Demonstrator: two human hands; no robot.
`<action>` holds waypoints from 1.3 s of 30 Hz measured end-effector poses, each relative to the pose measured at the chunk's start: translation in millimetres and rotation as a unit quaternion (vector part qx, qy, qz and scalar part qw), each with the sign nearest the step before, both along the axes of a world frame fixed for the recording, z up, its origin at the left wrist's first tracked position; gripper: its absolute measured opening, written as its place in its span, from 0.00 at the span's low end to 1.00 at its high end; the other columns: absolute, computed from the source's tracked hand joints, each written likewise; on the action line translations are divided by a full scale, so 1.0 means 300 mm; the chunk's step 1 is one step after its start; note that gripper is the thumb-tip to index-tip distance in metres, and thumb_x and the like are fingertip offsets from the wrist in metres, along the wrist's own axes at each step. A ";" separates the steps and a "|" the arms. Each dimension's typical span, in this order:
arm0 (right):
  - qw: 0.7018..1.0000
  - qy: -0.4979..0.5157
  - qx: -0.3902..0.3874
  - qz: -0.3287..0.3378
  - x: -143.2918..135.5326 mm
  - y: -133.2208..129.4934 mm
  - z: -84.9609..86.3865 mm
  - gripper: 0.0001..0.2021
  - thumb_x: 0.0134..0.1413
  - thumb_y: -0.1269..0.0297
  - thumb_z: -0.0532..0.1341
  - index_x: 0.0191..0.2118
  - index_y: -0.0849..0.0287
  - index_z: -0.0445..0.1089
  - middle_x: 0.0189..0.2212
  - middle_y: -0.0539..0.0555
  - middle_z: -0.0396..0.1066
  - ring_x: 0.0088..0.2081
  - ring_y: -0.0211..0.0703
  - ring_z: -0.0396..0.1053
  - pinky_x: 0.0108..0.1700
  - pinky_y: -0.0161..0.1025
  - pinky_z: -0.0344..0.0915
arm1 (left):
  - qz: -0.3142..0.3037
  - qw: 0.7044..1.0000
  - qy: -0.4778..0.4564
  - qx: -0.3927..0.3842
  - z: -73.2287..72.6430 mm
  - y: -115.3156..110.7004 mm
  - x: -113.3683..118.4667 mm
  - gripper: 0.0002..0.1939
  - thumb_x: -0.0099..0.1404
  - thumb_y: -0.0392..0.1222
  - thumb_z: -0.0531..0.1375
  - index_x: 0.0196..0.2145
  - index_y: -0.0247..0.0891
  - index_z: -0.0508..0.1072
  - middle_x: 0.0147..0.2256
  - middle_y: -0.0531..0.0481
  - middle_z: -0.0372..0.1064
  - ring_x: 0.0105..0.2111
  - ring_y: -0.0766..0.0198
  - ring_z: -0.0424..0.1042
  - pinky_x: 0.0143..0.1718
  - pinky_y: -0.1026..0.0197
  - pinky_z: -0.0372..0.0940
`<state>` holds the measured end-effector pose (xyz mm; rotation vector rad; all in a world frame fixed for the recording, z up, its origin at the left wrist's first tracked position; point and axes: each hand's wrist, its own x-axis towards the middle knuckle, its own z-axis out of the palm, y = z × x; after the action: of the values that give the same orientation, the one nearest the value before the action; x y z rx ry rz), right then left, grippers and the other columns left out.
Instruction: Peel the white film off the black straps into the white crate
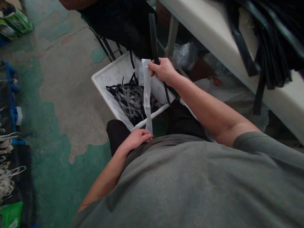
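White plastic film: right hand pinches its top plus a black strip, left hand holds the lower end. Bin of strips just beyond.

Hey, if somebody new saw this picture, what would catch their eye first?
Probably the pale strip running between the person's left hand and right hand, with a black strip jutting up at the right hand. Just behind it, in the middle, a white bin holds a tangle of dark and grey strips. At upper right, a big heap of black lengths hangs over the edge of a white table.
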<state>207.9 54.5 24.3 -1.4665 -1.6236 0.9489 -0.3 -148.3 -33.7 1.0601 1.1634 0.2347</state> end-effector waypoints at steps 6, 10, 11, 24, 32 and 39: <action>0.980 -0.066 -0.126 0.139 0.007 -0.129 -0.051 0.11 0.64 0.62 0.51 0.37 0.62 0.67 0.20 0.50 0.71 0.16 0.35 0.59 0.26 0.37 0.63 | 0.354 0.895 -0.169 -0.213 -0.021 0.005 0.026 0.05 0.65 0.37 0.61 0.35 0.33 0.76 0.31 0.46 0.77 0.27 0.68 0.74 0.31 0.66 0.69; 0.976 -0.022 -0.146 0.159 0.052 -0.284 -0.067 0.07 0.62 0.68 0.50 0.39 0.60 0.64 0.29 0.52 0.75 0.19 0.33 0.65 0.26 0.34 0.63 | 0.467 0.827 -0.226 -0.215 -0.016 0.051 0.019 0.06 0.68 0.37 0.57 0.37 0.34 0.75 0.30 0.49 0.77 0.27 0.69 0.75 0.30 0.66 0.70; 0.974 0.004 -0.152 0.166 0.070 -0.321 -0.065 0.07 0.62 0.69 0.50 0.39 0.60 0.64 0.32 0.53 0.75 0.22 0.34 0.68 0.28 0.33 0.64 | 0.482 0.818 -0.235 -0.207 -0.009 0.067 0.017 0.06 0.68 0.37 0.57 0.37 0.35 0.74 0.30 0.50 0.77 0.26 0.69 0.75 0.30 0.66 0.70; 0.955 0.117 -0.193 0.193 0.164 -0.526 0.090 0.14 0.60 0.55 0.55 0.43 0.59 0.67 0.20 0.47 0.68 0.19 0.35 0.65 0.23 0.33 0.62 | 0.590 0.736 -0.312 -0.115 0.120 0.228 0.048 0.09 0.67 0.40 0.59 0.30 0.35 0.73 0.27 0.52 0.76 0.27 0.70 0.75 0.33 0.66 0.69; 0.944 -0.009 -0.188 0.272 0.177 -0.621 0.072 0.09 0.60 0.65 0.52 0.36 0.59 0.68 0.26 0.49 0.72 0.22 0.36 0.69 0.26 0.34 0.64 | 0.551 0.724 -0.406 -0.089 0.179 0.241 0.022 0.17 0.71 0.48 0.53 0.30 0.38 0.74 0.35 0.51 0.78 0.42 0.60 0.77 0.51 0.51 0.68; 0.943 -0.040 -0.211 0.255 0.156 -0.651 -0.004 0.11 0.62 0.59 0.51 0.40 0.59 0.67 0.28 0.50 0.73 0.24 0.37 0.71 0.29 0.34 0.66 | 0.574 0.703 -0.409 -0.096 0.223 0.207 0.072 0.16 0.71 0.44 0.52 0.29 0.39 0.74 0.34 0.54 0.78 0.45 0.64 0.76 0.56 0.55 0.64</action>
<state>254.6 -141.0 23.1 -1.3840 -1.9986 1.6290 21.2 -86.2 33.3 -0.1688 0.8153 1.3876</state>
